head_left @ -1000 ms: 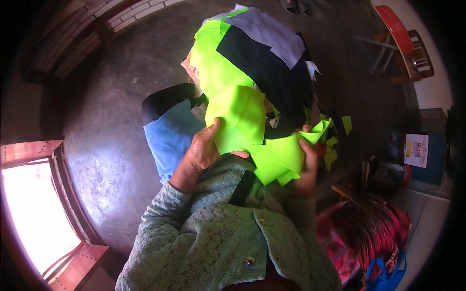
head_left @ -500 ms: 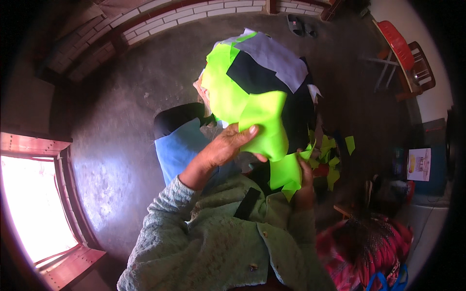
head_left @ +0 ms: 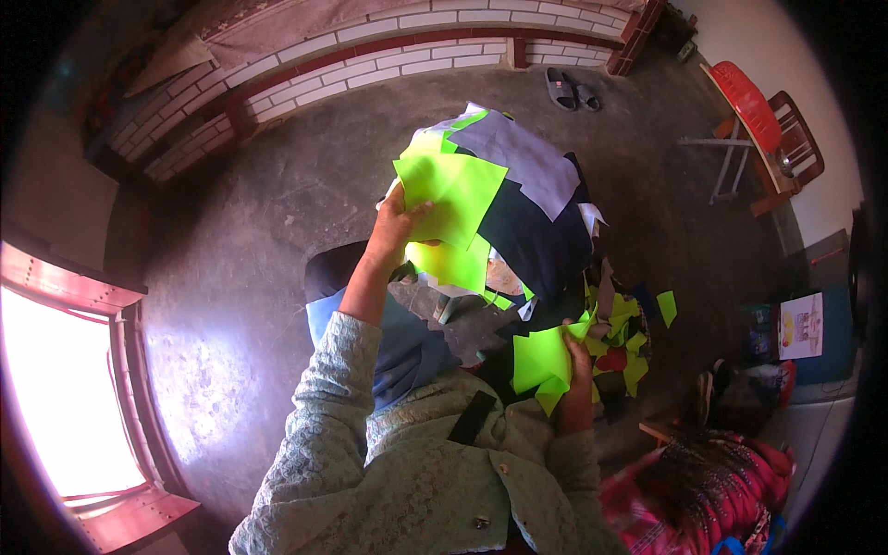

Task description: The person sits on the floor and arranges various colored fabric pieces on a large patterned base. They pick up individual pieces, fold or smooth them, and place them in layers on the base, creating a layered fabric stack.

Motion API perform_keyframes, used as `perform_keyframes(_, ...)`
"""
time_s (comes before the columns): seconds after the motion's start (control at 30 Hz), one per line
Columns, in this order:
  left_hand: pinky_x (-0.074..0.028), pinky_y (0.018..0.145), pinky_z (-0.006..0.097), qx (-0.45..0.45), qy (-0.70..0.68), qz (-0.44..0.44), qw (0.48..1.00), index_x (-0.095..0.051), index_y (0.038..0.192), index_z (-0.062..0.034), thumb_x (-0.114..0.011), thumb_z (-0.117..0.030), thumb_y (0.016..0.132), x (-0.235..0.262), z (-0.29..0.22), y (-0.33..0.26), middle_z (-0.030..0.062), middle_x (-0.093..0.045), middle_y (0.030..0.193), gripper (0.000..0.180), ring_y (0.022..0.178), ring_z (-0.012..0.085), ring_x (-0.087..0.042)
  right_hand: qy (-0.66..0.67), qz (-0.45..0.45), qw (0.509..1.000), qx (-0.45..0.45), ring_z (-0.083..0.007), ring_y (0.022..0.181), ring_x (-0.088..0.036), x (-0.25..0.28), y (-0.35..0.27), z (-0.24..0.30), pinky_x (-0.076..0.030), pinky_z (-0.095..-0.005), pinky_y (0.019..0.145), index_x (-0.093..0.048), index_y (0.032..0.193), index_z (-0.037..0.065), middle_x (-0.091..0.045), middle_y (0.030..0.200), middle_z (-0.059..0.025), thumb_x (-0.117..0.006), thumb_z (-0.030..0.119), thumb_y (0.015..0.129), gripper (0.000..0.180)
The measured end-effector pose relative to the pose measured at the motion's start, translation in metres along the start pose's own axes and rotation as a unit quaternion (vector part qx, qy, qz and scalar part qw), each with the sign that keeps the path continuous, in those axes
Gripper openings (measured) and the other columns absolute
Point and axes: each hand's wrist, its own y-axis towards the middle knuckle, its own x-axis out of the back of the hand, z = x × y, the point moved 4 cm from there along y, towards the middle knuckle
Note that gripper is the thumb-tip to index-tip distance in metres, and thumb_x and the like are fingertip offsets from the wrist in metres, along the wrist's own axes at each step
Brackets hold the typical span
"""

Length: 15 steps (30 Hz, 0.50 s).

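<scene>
Left hand: pinches the green sheet (head_left: pixel 453 194) by its left edge, thumb on top, the fingers mostly hidden beneath. (head_left: pixel 398 222)
Green sheet: held over the near left part of the pile (head_left: pixel 455 265); the pictures do not settle whether it touches.
Right hand (head_left: pixel 580 365): closed around the right end of the green bunch (head_left: pixel 539 359), low and near the lap.
Green bunch: creased, its loose end toward the left, well apart from the green sheet.
Pile: navy cloth (head_left: pixel 538 239) at its middle and right, grey cloth (head_left: pixel 518 157) across the far side.
Scraps (head_left: pixel 635 370): heaped just beyond the right hand, mostly green.
Slippers (head_left: pixel 561 90): on the floor (head_left: pixel 231 268), beyond the pile.
</scene>
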Motion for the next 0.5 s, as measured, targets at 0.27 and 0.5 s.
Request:
perform_keyframes(0.27,-0.056,0.065,0.031,-0.031,0.047,-0.073,0.996,-0.032,0.138,-0.0022,-0.059,0.002,0.083,0.026,0.017,0.009,0.0173,-0.060,0.105,0.062,0.084,0.0232,-0.064,-0.049,-0.078,0.996,0.022,-0.0183,0.083,-0.062,-0.021,-0.007,0.003,-0.051,-0.0308,0.071,-0.051,0.119,0.008,-0.062,0.098,-0.0070,-0.054,0.011,0.091,0.028)
perform_keyframes(0.5,-0.051,0.068,0.026,-0.176,0.239,-0.215,0.931,-0.037,0.133,-0.0009,-0.063,0.003,0.077,0.030,0.027,-0.021,0.0133,-0.059,0.099,0.061,0.077,0.0167,-0.060,-0.043,-0.076,0.996,0.008,-0.0194,0.089,-0.062,-0.006,-0.005,0.002,-0.051,-0.0326,0.077,-0.050,0.123,0.009,-0.062,0.103,-0.0073,-0.054,0.012,0.091,0.033)
